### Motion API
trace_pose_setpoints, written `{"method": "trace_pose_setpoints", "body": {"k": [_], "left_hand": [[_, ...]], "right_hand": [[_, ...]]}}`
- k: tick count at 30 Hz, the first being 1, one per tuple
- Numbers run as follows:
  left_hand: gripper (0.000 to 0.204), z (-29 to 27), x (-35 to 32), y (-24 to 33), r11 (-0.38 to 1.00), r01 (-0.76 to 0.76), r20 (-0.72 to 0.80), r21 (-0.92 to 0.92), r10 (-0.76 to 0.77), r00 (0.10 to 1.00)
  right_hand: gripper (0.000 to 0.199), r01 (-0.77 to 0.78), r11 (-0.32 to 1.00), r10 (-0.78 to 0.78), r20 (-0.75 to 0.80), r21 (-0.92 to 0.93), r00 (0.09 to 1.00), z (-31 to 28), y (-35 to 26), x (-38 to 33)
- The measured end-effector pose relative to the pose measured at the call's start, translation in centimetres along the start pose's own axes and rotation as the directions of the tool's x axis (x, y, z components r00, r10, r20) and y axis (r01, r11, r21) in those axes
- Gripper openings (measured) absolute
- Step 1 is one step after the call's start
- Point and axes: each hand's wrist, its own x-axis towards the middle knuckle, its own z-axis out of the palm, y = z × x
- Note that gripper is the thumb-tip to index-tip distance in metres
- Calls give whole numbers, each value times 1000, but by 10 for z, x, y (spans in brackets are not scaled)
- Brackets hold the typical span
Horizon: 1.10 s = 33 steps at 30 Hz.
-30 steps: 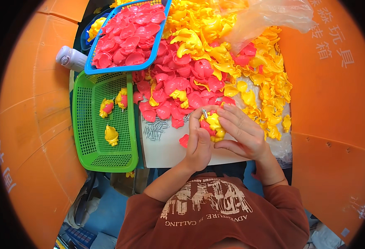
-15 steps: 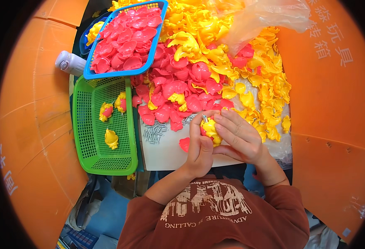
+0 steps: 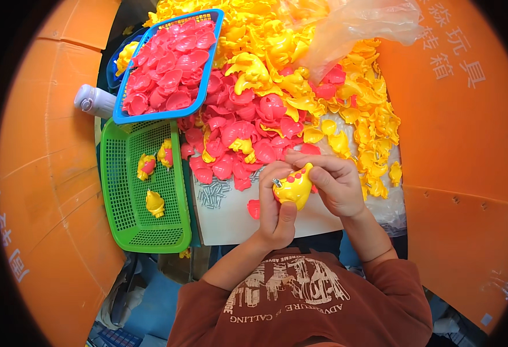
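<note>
I hold 1 yellow toy [image 3: 296, 192] with red dots in both hands, over the worktop [image 3: 225, 221] and toward its near edge. A short metal pin [image 3: 277, 182] projects from the toy's left side.

Left hand [image 3: 276, 224]: fingers curl around the left side of the toy, with the thumb pressed to its near side. Right hand [image 3: 346, 189]: thumb and fingers pinch the toy's narrow upper-right end. Contact behind the toy is hidden, so I cannot tell how the far fingertips sit.

Loose metal pins [image 3: 212, 194] lie in a cluster near the worktop's left edge. 1 separate red shell [image 3: 254, 209] lies between that cluster and my left hand. A heap of red shells [image 3: 239, 133] lies beyond my hands. Yellow parts [image 3: 375, 165] run along the right edge and pile up toward the far edge, where a clear plastic bag [image 3: 364, 29] lies over some of them.

A green basket [image 3: 180, 234] stands beside the worktop's left edge and contains 3 toys [image 3: 155, 203]. At its far end, a blue basket [image 3: 161, 115] overlaps it in view and is filled with red shells. A pale bottle [image 3: 95, 101] is positioned left of the blue basket.
</note>
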Motion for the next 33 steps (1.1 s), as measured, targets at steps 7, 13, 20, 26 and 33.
{"method": "trace_pose_setpoints", "body": {"k": [7, 13, 20, 26, 33], "left_hand": [[42, 1, 7, 8, 984, 119, -101, -132, -133, 986], [58, -10, 11, 1, 966, 22, -129, 259, 13, 992], [76, -6, 11, 5, 944, -15, -92, 328, 48, 995], [53, -15, 35, -5, 901, -150, -21, 406, 173, 985], [46, -6, 28, 2, 806, -51, 19, 589, 49, 999]], "right_hand": [[18, 158, 944, -233, -244, -289, 942, 25, 20, 3], [27, 157, 984, -176, -413, -80, 894, 42, 25, 23], [24, 68, 997, -49, -363, 41, 930, 27, 26, 43], [23, -157, 889, 289, -262, 429, 921, 39, 27, 53], [35, -107, 994, 104, -357, 11, 928, 25, 29, 35]]}}
